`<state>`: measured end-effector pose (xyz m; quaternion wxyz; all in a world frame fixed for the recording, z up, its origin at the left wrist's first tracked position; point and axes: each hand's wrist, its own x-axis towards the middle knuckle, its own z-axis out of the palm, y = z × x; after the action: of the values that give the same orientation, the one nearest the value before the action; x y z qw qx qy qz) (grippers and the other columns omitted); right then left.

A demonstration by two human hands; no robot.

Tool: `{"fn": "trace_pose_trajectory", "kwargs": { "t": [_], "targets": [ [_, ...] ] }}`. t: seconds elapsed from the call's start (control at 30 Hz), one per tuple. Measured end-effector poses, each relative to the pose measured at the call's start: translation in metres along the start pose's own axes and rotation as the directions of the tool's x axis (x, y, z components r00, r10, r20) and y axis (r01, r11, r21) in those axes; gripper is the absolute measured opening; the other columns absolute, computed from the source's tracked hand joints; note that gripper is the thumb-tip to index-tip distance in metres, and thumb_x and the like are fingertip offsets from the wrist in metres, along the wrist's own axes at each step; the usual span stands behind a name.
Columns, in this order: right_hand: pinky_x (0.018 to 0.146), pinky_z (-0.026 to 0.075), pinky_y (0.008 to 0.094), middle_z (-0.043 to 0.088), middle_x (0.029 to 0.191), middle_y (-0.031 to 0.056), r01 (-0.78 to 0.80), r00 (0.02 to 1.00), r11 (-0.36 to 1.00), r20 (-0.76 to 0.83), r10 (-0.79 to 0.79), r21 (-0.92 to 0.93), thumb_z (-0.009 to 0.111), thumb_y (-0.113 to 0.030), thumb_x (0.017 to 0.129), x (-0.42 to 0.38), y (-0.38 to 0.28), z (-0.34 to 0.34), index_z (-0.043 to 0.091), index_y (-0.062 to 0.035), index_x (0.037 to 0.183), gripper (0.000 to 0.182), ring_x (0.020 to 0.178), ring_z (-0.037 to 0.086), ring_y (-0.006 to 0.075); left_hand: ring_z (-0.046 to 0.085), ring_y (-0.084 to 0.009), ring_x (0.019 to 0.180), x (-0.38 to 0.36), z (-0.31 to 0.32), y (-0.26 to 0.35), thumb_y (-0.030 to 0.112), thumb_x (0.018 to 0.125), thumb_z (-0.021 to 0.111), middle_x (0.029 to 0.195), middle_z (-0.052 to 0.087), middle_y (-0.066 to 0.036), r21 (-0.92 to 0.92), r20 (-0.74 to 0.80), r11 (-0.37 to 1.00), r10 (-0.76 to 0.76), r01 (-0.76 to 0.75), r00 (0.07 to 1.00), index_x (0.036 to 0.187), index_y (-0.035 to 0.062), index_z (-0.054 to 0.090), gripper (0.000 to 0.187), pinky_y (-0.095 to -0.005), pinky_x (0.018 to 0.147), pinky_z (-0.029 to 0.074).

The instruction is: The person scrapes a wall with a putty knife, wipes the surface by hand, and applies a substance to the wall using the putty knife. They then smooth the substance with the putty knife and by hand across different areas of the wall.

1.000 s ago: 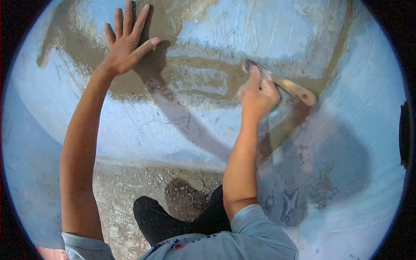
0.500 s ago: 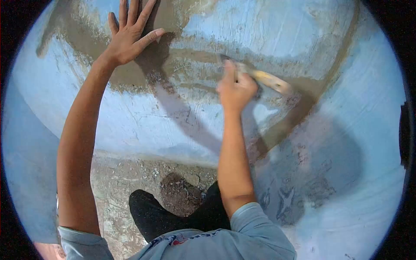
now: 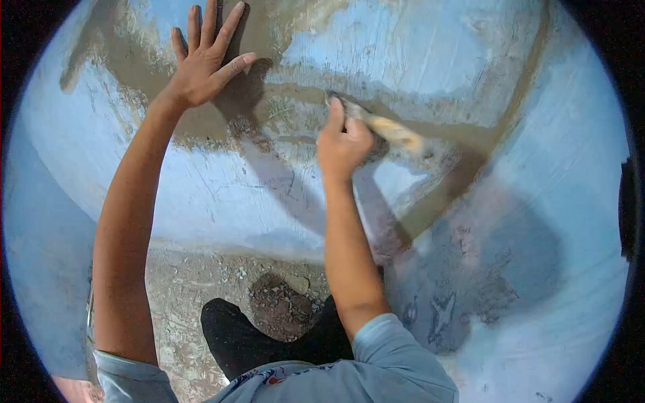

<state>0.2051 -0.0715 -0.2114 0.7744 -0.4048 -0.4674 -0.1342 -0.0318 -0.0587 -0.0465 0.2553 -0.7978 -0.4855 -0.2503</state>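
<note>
1. Leftward along the wall is where the right hand (image 3: 344,144) has gone since a second ago: it and the brush (image 3: 376,124) have swept from the right part of the wet band toward its middle, while the left hand (image 3: 205,57) has stayed flat in the same spot.
2. Right hand: fingers curled shut around the brush's pale wooden handle, index finger stretched along it toward the bristles, whose tip touches the blue wall (image 3: 437,47).
3. Left hand: spread wide, palm pressed on the wall over a brown patch of wet mortar (image 3: 201,124), well apart from the brush.
4. Brush position: it lies slanted, bristles up-left at the edge of the horizontal mortar band (image 3: 430,124), handle end pointing down-right.
5. Step in hand, as I judge it: smoothing or wetting the grey-brown band with sideways strokes, mid-stroke.
6. Next move likely calls for steady, light pressure along the band, keeping the bristles flat so the soft material is not gouged.
7. Below, a dark trouser leg (image 3: 235,332) stands on rubble-strewn ground (image 3: 188,289).
</note>
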Motion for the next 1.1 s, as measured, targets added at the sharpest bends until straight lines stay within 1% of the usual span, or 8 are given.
{"fn": "trace_pose_trajectory", "kwargs": {
  "t": [0.1, 0.17, 0.37, 0.47, 0.6, 0.73, 0.9, 1.1],
  "targets": [
    [0.047, 0.041, 0.0298, 0.061, 0.054, 0.0031, -0.002, 0.997, 0.998, 0.081, -0.003, 0.06, 0.073, -0.019, 0.097, 0.008, 0.003, -0.014, 0.074, 0.0019, 0.079, 0.027, 0.046, 0.053, 0.0095, -0.026, -0.048, 0.153, 0.0, -0.004, 0.001, 0.077, 0.095, 0.042, 0.168, -0.022, -0.027, -0.001, 0.02, 1.0, -0.008, 0.008, 1.0, 0.168, 0.0161, -0.002, 0.104, -0.0629, 0.12, -0.015],
    [0.065, 0.052, 0.0379, 0.074, 0.079, 0.0168, -0.305, 0.942, 0.95, 0.166, 0.291, 0.063, 0.071, -0.024, 0.096, 0.014, -0.009, -0.035, 0.079, -0.002, 0.092, 0.023, 0.065, 0.068, 0.0317, -0.025, -0.0472, 0.154, -0.001, 0.0, 0.001, 0.076, 0.096, 0.042, 0.169, -0.021, -0.026, 0.001, -0.012, 1.0, 0.001, -0.001, 1.0, 0.168, 0.0167, 0.0, 0.102, -0.0628, 0.12, -0.015],
    [0.065, 0.053, 0.0376, 0.075, 0.08, 0.0151, -0.083, 0.989, 0.994, 0.121, 0.09, -0.064, 0.071, -0.024, 0.097, 0.003, -0.005, -0.018, 0.079, -0.0016, 0.096, 0.024, 0.066, 0.069, 0.0306, -0.016, -0.0378, 0.159, 0.009, 0.035, -0.023, 0.068, 0.1, 0.047, 0.174, -0.012, -0.012, 0.108, -0.442, 0.968, 0.252, -0.228, 0.861, 0.168, 0.0323, 0.011, 0.084, -0.0631, 0.12, -0.015],
    [0.071, 0.051, 0.041, 0.075, 0.081, 0.0144, -0.446, 0.886, 0.882, 0.218, 0.41, 0.154, 0.072, -0.023, 0.096, 0.017, -0.01, -0.047, 0.079, -0.0002, 0.092, 0.024, 0.073, 0.07, 0.0289, -0.017, -0.0378, 0.158, 0.008, 0.04, -0.022, 0.068, 0.1, 0.046, 0.174, -0.012, -0.011, 0.098, -0.41, 0.973, 0.232, -0.21, 0.882, 0.168, 0.0326, 0.01, 0.085, -0.0633, 0.12, -0.015],
    [0.067, 0.051, 0.04, 0.075, 0.08, 0.0129, 0.124, 0.992, 0.986, 0.003, -0.124, -0.108, 0.073, -0.021, 0.095, 0.006, -0.008, -0.01, 0.079, 0.0004, 0.092, 0.022, 0.07, 0.069, 0.0235, -0.018, -0.0375, 0.158, 0.006, 0.036, -0.02, 0.07, 0.1, 0.045, 0.174, -0.012, -0.011, 0.109, -0.404, 0.97, 0.243, -0.217, 0.882, 0.168, 0.0331, 0.01, 0.084, -0.0633, 0.12, -0.016],
    [0.053, 0.047, 0.0393, 0.064, 0.056, 0.0111, -0.228, 0.972, 0.951, 0.105, 0.21, 0.209, 0.076, -0.021, 0.094, 0.012, 0.005, -0.027, 0.072, 0.0047, 0.074, 0.033, 0.047, 0.058, 0.0219, -0.017, -0.0376, 0.158, 0.005, 0.035, -0.017, 0.069, 0.1, 0.046, 0.174, -0.013, -0.01, 0.104, -0.421, 0.969, 0.249, -0.226, 0.872, 0.168, 0.0331, 0.01, 0.084, -0.063, 0.121, -0.016],
    [0.063, 0.055, 0.0418, 0.07, 0.076, 0.0212, 0.139, 0.86, 0.99, 0.494, -0.13, 0.019, 0.072, -0.015, 0.093, -0.026, -0.037, 0.034, 0.075, -0.0003, 0.082, 0.019, 0.066, 0.069, 0.0354, -0.016, -0.0374, 0.159, 0.006, 0.038, -0.017, 0.067, 0.1, 0.047, 0.174, -0.012, -0.01, 0.109, -0.421, 0.977, 0.212, -0.183, 0.882, 0.168, 0.0336, 0.011, 0.083, -0.0635, 0.121, -0.014],
    [0.053, 0.039, 0.0496, 0.056, 0.064, 0.0177, -0.116, 0.877, 0.993, 0.468, 0.111, -0.019, 0.068, -0.025, 0.098, -0.146, -0.025, -0.062, 0.065, -0.0001, 0.073, 0.036, 0.056, 0.054, 0.0353, -0.01, -0.0409, 0.159, 0.009, 0.044, -0.019, 0.068, 0.101, 0.045, 0.175, -0.004, -0.01, 0.064, -0.464, 0.986, 0.165, -0.152, 0.87, 0.166, 0.037, 0.017, 0.078, -0.0671, 0.121, -0.01]
  ]
}}
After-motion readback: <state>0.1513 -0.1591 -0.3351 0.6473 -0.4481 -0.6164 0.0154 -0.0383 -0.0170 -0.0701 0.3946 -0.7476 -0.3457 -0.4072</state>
